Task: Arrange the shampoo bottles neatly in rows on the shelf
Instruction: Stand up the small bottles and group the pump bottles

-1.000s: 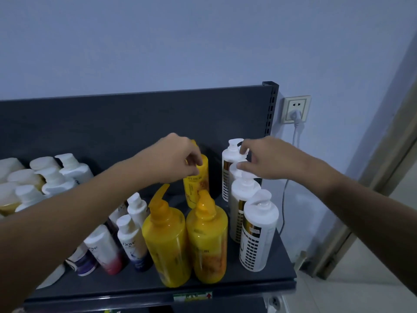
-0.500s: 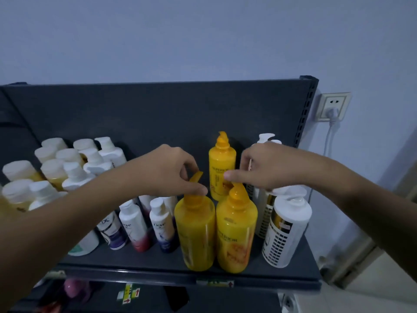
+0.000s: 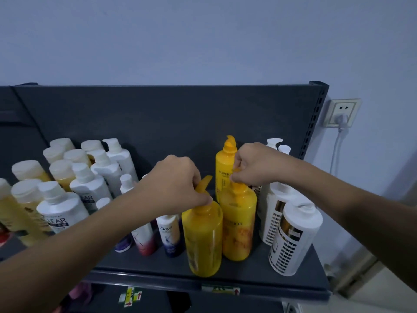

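Whereas a second ago your left hand (image 3: 176, 184) sat on the rear yellow bottle (image 3: 223, 161) and your right hand (image 3: 255, 164) on the white pump bottles (image 3: 295, 238) at the back, both have now come forward to the pair of yellow bottles near the front edge of the shelf (image 3: 252, 269). At the left end, the white-capped bottles (image 3: 61, 213) stand packed in rough rows from the back panel (image 3: 158, 120) to the front edge, and none looks disturbed. Next to them, toward the middle of the front edge, the small bottles (image 3: 168, 233) stand in a short line, partly hidden by your left forearm. Your left hand is curled over the pump of the front yellow bottle (image 3: 203, 240), fingers and thumb closed on its collar under the spout, which juts up and to the right. That bottle stands at the front edge, right of the middle. Your right hand is curled as well, fingertips pinching the spout of the second yellow bottle (image 3: 239, 227), which stands just behind and to the right, its side touching the first. The rear yellow bottle is upright by the back panel, and the white pump bottles file from there to the front edge at the right end; both are let go. My reading: the back of the row is settled and you are on the front pair, probably turning the pumps one way and squaring both bottles up with the rear one.
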`<state>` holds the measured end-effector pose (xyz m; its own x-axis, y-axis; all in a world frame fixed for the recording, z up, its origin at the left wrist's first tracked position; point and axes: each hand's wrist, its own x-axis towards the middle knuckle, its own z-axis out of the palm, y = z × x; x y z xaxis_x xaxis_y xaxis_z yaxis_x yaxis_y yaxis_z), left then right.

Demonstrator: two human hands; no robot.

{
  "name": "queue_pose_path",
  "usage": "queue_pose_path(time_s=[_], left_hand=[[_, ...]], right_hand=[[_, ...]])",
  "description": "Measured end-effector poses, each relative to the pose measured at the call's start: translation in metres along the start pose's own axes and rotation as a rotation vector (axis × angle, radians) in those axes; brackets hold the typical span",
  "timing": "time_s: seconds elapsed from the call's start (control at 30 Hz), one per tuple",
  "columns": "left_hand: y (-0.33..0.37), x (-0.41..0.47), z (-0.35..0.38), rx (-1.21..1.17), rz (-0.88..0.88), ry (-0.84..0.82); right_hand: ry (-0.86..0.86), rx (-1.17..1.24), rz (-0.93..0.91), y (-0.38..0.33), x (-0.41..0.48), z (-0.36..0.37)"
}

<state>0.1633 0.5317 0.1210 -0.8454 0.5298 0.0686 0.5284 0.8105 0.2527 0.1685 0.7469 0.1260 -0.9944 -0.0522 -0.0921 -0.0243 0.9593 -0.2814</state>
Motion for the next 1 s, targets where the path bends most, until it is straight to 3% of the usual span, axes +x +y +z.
queue_pose_path(time_s=[0.3, 0.63, 0.9, 1.0], left_hand=[[0.008, 0.007, 0.008, -0.244, -0.005, 0.050], [0.027, 0.029, 0.017, -0.301, 0.029, 0.044], [0.022, 0.034, 0.026, -0.398, 0.050, 0.052], [0.015, 0.028, 0.029, -0.419, 0.084, 0.067]], right_hand=[[0.102, 0.013, -0.054, 0.006, 0.039, -0.001], [0.139, 0.044, -0.050, 0.014, 0.046, -0.001], [0.009, 0.044, -0.022, 0.011, 0.048, -0.007], [-0.003, -0.132, 0.023, 0.006, 0.044, -0.007]])
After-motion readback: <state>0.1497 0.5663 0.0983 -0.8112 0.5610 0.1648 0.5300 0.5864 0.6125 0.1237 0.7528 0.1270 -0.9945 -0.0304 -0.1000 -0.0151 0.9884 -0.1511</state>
